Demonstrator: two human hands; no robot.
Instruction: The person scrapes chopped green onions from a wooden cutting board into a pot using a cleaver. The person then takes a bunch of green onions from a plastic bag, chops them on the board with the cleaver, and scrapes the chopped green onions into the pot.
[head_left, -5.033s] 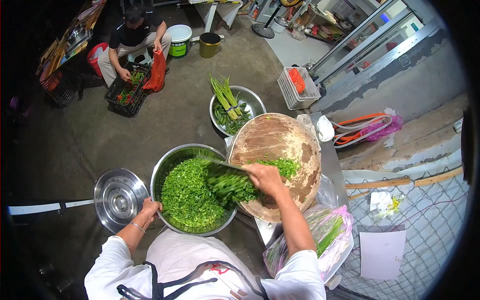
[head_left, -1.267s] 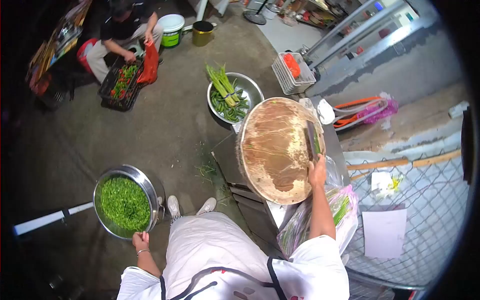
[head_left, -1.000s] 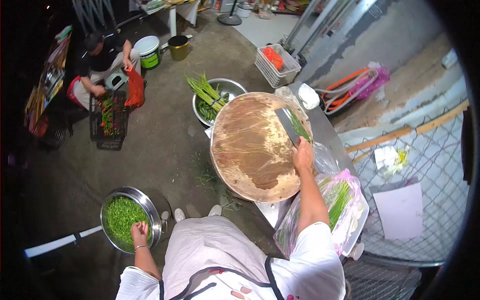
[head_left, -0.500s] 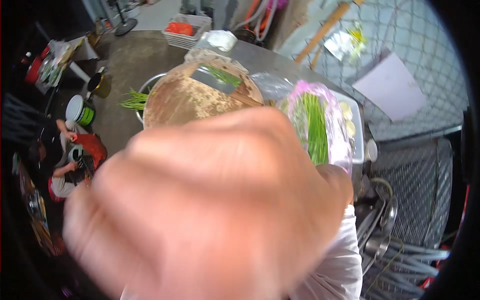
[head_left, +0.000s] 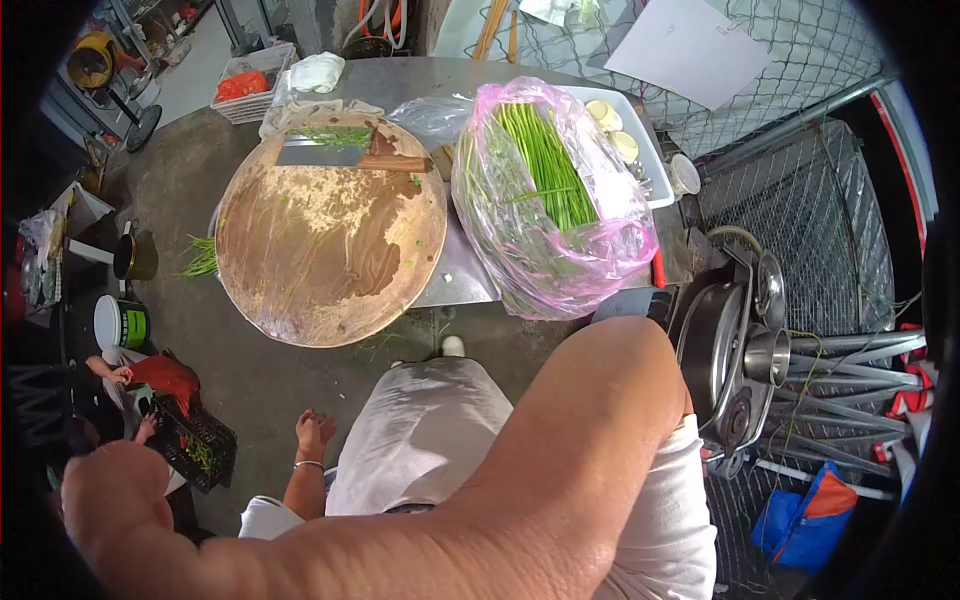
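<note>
Presently, the left hand [head_left: 315, 430] hangs low, fingers loosely parted, nothing visible in them. The right hand [head_left: 120, 490] is close to the camera; whether its fingers are closed cannot be told. A cleaver [head_left: 345, 156] lies near the far edge of the chopping board [head_left: 310, 250], at the tabletop's [head_left: 455, 275] left edge.

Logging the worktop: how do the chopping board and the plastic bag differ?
The chopping board is round and flat; the plastic bag is crumpled and bulging. The board is opaque brown, the bag clear with pink tinting. The board bears a cleaver, the bag long green stalks. Both carry greens.
</note>
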